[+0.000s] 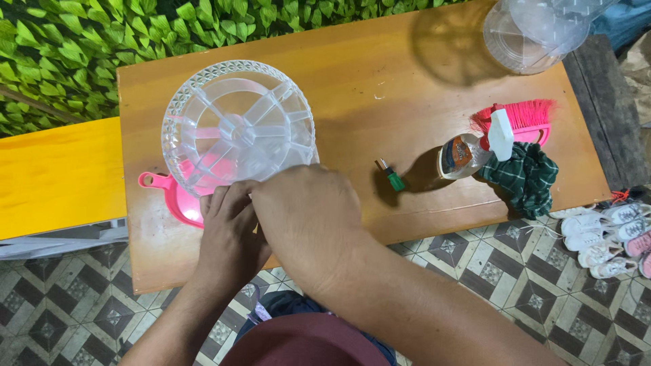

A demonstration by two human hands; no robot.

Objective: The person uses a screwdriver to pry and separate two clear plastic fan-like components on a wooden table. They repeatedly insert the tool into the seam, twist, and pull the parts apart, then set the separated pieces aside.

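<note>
Both my hands meet at the near rim of the clear plastic wheel-shaped tray [237, 125]: left hand [230, 234] curled against the rim, right hand [308, 217] cupped over it, grip itself hidden. Tray rests tilted on the pink dustpan [173, 193], on the wooden table [359, 74]. Judgement: steady the rim evenly, both sides.

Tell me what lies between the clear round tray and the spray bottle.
In the head view, only a small green-tipped piece lies between the clear round tray and the spray bottle.
</note>
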